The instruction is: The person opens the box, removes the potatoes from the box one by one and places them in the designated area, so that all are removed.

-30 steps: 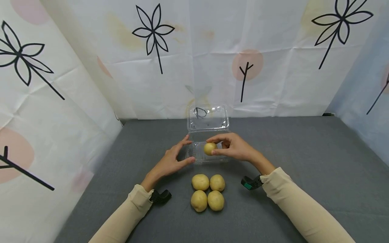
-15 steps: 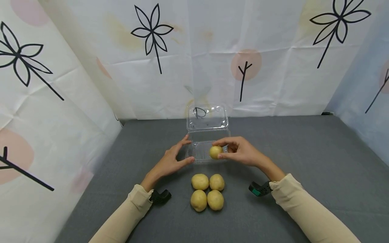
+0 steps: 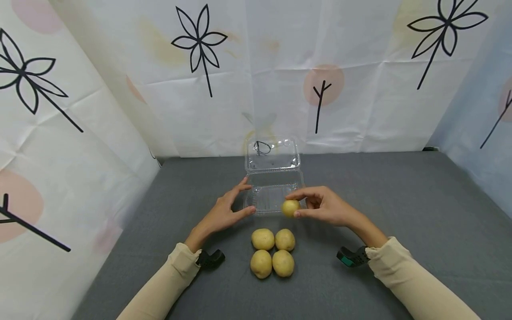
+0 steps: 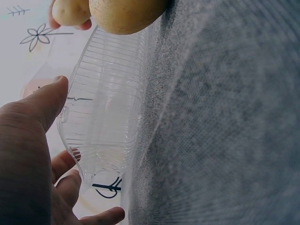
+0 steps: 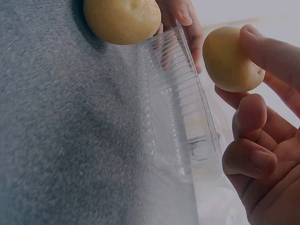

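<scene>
In the head view, my right hand [image 3: 330,208] pinches a small yellow potato [image 3: 290,208] between thumb and fingers, near the front right corner of a clear plastic clamshell box [image 3: 264,198]. The right wrist view shows this potato [image 5: 229,60] held up off the cloth, beside the box rim. My left hand [image 3: 227,214] has its fingers spread at the left side of the box, thumb at the near corner. In the left wrist view, the thumb and fingertips lie at the rim of the box [image 4: 101,98]. The box's lid [image 3: 274,155] stands raised at the back.
Several potatoes [image 3: 262,240] sit in a close group on the grey cloth [image 3: 192,191], in front of the box. A white printed curtain [image 3: 272,102] stands behind the table, with more at both sides. Black bands [image 3: 211,259] are on both wrists.
My right hand has drawn the potato right and toward me, from over the middle of the box to its front right corner. The left hand and the grouped potatoes stay put.
</scene>
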Demonstrator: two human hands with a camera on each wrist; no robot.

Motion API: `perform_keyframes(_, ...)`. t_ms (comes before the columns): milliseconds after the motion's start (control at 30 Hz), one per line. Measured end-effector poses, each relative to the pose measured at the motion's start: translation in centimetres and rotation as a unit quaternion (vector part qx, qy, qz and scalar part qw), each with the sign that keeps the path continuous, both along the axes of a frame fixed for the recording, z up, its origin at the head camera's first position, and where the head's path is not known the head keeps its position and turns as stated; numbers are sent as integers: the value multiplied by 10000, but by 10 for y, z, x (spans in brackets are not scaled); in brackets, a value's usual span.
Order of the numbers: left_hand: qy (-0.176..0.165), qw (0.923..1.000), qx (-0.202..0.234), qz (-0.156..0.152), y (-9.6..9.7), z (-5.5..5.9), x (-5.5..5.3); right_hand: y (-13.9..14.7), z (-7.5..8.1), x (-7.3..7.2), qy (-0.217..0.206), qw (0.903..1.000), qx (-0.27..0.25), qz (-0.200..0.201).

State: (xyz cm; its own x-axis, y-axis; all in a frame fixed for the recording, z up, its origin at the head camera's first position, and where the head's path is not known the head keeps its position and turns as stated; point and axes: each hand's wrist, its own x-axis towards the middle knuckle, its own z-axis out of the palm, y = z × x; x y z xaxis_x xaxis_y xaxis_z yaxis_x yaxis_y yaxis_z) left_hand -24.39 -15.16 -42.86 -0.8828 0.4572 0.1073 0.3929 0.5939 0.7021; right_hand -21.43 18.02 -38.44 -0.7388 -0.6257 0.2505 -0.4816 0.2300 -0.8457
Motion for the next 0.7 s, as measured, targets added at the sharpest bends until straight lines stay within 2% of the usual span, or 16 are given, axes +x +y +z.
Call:
perform_keyframes(233,53,10000,-20,0,1,0,0,6,-3,8,-125,9999,86,25)
perform_keyframes(500,23,10000,-10,10,1,0,0,10,-3,19,-434,9984,100,352)
perform_keyframes(700,16,10000,-48,20,0,-2,-1,14,-10,26,-439,9977,49,522)
